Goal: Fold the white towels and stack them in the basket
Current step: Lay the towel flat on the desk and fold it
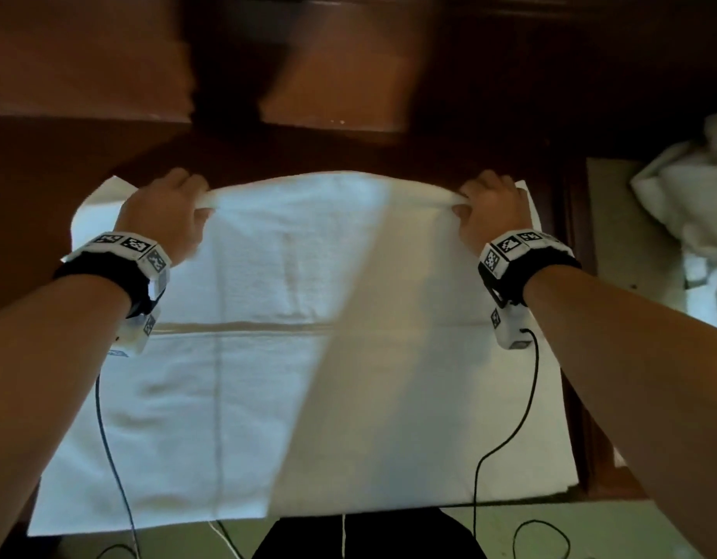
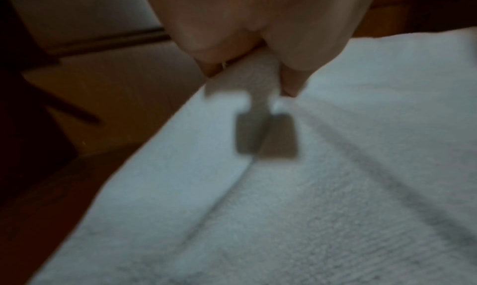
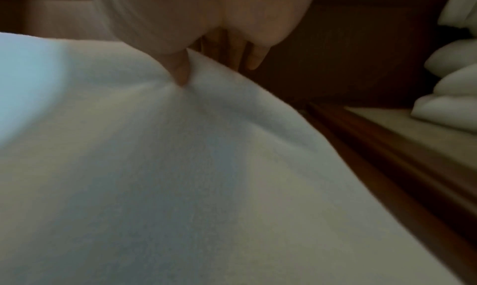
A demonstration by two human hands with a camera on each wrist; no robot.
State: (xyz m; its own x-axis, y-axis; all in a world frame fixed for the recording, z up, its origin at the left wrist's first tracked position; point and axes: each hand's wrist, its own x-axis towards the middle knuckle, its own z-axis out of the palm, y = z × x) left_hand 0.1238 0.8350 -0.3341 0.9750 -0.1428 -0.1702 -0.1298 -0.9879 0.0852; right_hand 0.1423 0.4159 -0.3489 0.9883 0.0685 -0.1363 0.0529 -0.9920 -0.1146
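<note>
A large white towel lies spread over the dark wooden table, its near edge hanging over the front. My left hand pinches the towel's far left edge between thumb and fingers, and a small grey tag hangs below the grip. At the far right edge my right hand pinches the cloth, the thumb pressed into the towel. Both held corners are lifted a little above a lower layer of white cloth. No basket is in view.
The wooden table runs to the far left and back. Crumpled white towels are heaped on a pale surface at the right, past a dark wooden rail. Cables hang from both wrist devices.
</note>
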